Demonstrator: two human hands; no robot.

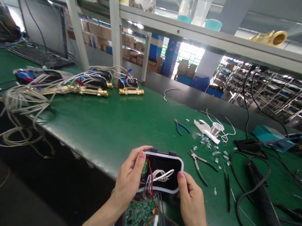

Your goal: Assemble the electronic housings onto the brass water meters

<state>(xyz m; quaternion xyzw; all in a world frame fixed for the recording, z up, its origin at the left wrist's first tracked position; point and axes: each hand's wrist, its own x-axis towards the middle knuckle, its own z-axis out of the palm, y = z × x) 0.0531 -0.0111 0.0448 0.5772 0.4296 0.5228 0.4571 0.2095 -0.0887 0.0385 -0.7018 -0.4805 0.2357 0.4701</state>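
My left hand [130,175] and my right hand [190,196] grip the two sides of a small black plastic housing [177,173] with a pale rim, its open face turned toward me. Inside it lie a coil of white cable [162,174] and, at the left, a green part partly covered by my left thumb. Red and grey wires run out over its lower edge. Below hangs a green circuit board [141,217] in a clear cover, with a red wire and a white connector [155,221] over it.
Blue-handled cutters [181,127], green-handled pliers [201,166], tweezers [227,190], a solder spool [217,129] and a black handheld tool [262,193] lie on the green bench [149,120]. Brass-bodied meters [132,88] with bundled cables [29,106] occupy the left. A shelf [223,40] crosses above.
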